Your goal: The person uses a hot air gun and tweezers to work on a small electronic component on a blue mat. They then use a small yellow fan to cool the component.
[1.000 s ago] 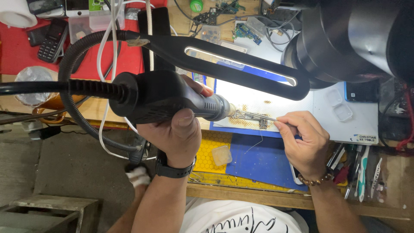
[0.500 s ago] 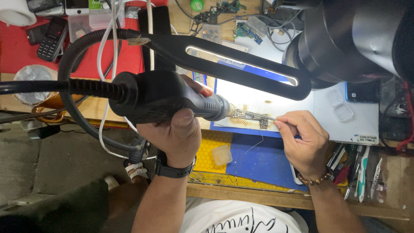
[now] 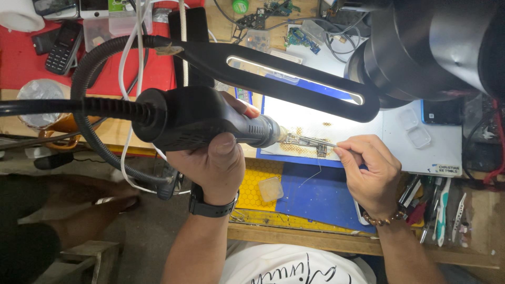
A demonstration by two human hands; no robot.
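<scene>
My left hand [image 3: 215, 165] grips a black hot-air gun handle [image 3: 194, 118] with a corrugated hose; its metal nozzle [image 3: 276, 135] points right at a small circuit board [image 3: 310, 146] on a lit white mat. My right hand [image 3: 371, 171] pinches thin tweezers [image 3: 315, 142] whose tips rest on that board. A thin wire hangs from the board over the blue mat [image 3: 321, 192]. A black watch sits on my left wrist, a bead bracelet on my right.
A black slotted lamp arm [image 3: 284, 79] crosses above the board, with a large black microscope body [image 3: 436, 47] at top right. Phones [image 3: 63, 39] lie on a red cloth at top left. Hand tools [image 3: 442, 210] crowd the bench's right edge. Another person's leg [image 3: 79, 221] is at lower left.
Both hands stay almost still at the board. Another person's leg has come into the lower left of the view.
</scene>
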